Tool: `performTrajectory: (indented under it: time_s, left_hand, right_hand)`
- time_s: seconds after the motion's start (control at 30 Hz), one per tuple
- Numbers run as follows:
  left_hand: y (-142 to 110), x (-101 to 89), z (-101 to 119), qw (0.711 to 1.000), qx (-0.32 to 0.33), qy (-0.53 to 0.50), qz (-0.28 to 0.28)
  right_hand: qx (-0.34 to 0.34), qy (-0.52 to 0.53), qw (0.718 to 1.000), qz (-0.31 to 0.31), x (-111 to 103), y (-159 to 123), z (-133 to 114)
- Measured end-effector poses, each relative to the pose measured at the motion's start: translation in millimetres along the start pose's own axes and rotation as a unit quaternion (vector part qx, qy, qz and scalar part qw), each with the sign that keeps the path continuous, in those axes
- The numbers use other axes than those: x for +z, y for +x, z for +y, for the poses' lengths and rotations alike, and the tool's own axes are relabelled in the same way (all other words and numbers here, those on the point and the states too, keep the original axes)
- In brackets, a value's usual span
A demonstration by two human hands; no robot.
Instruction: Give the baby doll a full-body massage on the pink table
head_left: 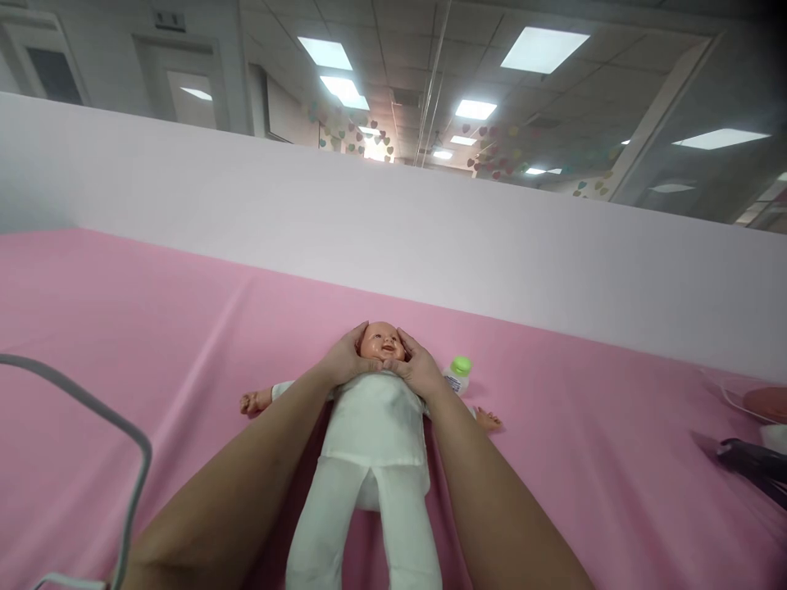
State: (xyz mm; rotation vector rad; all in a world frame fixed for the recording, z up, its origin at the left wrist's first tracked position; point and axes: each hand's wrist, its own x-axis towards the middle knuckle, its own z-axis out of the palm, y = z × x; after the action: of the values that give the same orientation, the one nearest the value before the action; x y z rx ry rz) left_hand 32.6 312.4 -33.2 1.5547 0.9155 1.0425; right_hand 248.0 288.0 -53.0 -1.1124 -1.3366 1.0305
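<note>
A baby doll (381, 418) in a white top and white trousers lies on its back, its head at the far end and both arms spread out sideways. My left hand (350, 358) cups the left side of its head, thumb along the chin. On the other side my right hand (418, 366) holds the head in the same way, its thumb close to the left one under the mouth. Just right of my right wrist stands a small clear bottle (456, 378) with a green cap.
Pink cloth (184, 344) covers the surface, with a white low wall (393, 221) behind it. A grey cable or tube (138, 438) curves in at the left. At the right edge lie a black object (753, 463) and a clear dish (731, 397) with something reddish.
</note>
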Motion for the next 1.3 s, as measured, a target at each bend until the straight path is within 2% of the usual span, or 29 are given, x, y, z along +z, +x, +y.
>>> performTrajectory:
  time_s: [0.13, 0.23, 0.43, 0.5, 0.63, 0.77, 0.93, 1.07, 1.17, 1.3]
  left_hand:
    - [0.8, -4.5, -2.9, 1.000, 0.008, 0.028, -0.010]
    - [0.4, -6.8, -5.0, 0.999, 0.004, 0.032, 0.005]
    - [-1.5, -9.6, -4.2, 0.999, -0.005, -0.050, 0.004]
    - [-2.4, -13.0, -1.3, 0.996, -0.010, -0.088, -0.031]
    - [-3.6, -22.5, 3.8, 0.974, -0.010, -0.181, -0.139]
    - [-4.1, -29.2, 1.4, 0.958, -0.010, -0.227, -0.176]
    - [-7.8, -32.2, 0.0, 0.958, -0.031, -0.240, -0.155]
    - [-11.0, -29.4, 5.6, 0.963, -0.035, -0.217, -0.153]
    - [-10.3, -24.8, 4.6, 0.975, -0.028, -0.174, -0.137]
    - [-5.4, -18.8, -4.8, 0.990, -0.015, -0.124, -0.068]
  right_hand:
    - [-0.002, -0.001, 1.000, -0.015, 0.9, 0.5, 0.5]
    - [-0.010, 0.014, 1.000, -0.018, 2.9, -0.2, 0.5]
    - [-0.017, 0.032, 0.999, -0.032, 2.8, -5.3, -5.7]
    - [-0.014, 0.026, 0.999, -0.046, 0.3, -7.5, -10.2]
    - [-0.006, 0.018, 0.996, -0.092, -6.6, -10.7, -17.7]
    - [-0.006, 0.019, 0.993, -0.113, -12.4, -11.3, -17.4]
    - [-0.001, 0.034, 0.990, -0.137, -17.0, -10.0, -11.8]
    - [0.007, 0.052, 0.990, -0.131, -13.7, -9.5, -10.9]
    - [-0.003, 0.046, 0.993, -0.107, -4.6, -7.9, -10.2]
    - [-0.028, -0.001, 0.999, -0.044, 10.4, -3.0, -5.2]
